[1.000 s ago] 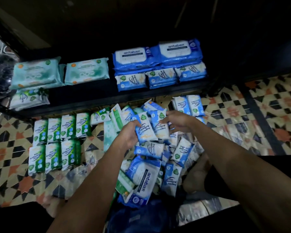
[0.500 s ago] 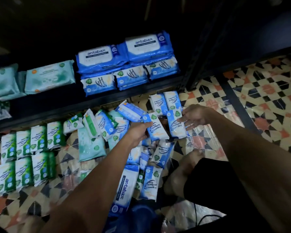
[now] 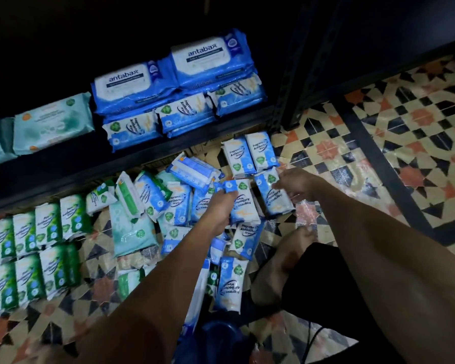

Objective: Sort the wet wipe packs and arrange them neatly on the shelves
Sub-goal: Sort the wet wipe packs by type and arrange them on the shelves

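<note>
My left hand grips a small blue wipe pack above the loose heap of blue packs on the tiled floor. To its right, my right hand rests its fingers on another blue pack lying flat on the floor, just below two blue packs set side by side. Green packs stand in two rows at the left. On the dark shelf sit large blue antabax packs, small blue packs in front, and teal packs.
A teal pack and green-striped packs lie mixed into the heap. A shelf post stands right of the blue stacks. My foot and dark-clothed knee are beside the heap. Patterned tile floor extends right.
My right hand carried a blue pack to the right and laid it on the floor below the two placed packs. My left hand kept its pack. The camera swung right.
</note>
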